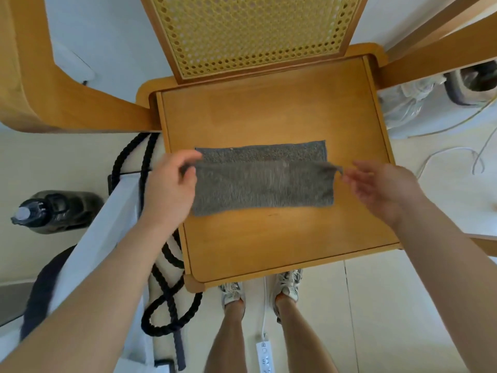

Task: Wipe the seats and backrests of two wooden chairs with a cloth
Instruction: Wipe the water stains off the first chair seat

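Directly below the camera stands a wooden chair [269,109], its flat seat [282,238] facing up and its woven cane backrest [252,30] rising at the top of the view. On the middle of the seat lies a grey cloth [263,187], folded lengthwise so that the upper layer overlaps a strip of the lower layer showing along the far edge. Left hand [172,184] pinches the cloth's left corner between thumb and fingertips, fingers curled narrow on the fabric. Right hand [382,184] is at the cloth's right corner with fingers loosely spread; the fingertips meet the raised corner, though motion blur prevents confirming a firm grip. Left of the chair, a black rope [161,292] coils over the floor beside a white bag [107,230]. Further left lies a dark bottle [48,211]. A white power strip [265,356] rests on the floor between the person's shoes [287,284].
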{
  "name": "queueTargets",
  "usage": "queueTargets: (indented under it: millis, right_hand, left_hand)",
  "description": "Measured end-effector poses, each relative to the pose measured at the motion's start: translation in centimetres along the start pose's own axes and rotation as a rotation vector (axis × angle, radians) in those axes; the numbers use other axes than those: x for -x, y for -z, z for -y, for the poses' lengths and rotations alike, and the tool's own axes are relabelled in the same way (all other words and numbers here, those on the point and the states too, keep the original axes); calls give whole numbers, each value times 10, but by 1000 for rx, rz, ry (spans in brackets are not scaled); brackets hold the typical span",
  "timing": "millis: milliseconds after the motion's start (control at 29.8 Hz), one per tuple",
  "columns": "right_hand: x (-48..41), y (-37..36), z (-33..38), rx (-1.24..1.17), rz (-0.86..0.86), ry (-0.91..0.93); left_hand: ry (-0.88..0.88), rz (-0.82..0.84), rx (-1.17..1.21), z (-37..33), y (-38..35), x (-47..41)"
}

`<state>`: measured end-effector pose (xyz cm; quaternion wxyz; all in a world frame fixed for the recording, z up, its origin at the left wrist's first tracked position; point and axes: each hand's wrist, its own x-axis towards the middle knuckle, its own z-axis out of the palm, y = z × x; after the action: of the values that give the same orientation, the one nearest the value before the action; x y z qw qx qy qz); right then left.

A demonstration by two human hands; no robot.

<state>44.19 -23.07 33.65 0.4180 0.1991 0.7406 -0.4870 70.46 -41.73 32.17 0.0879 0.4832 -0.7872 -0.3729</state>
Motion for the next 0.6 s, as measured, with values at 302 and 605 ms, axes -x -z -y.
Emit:
queueTargets:
  millis: [302,605]
  right_hand:
    - [-2,-114,-65,1473,280,1296]
    - [-83,-129,-49,1695,301,1427]
  left_hand:
    - [533,-193,105,51,-49,-10]
    - [555,-339,-129,63,-81,-21]
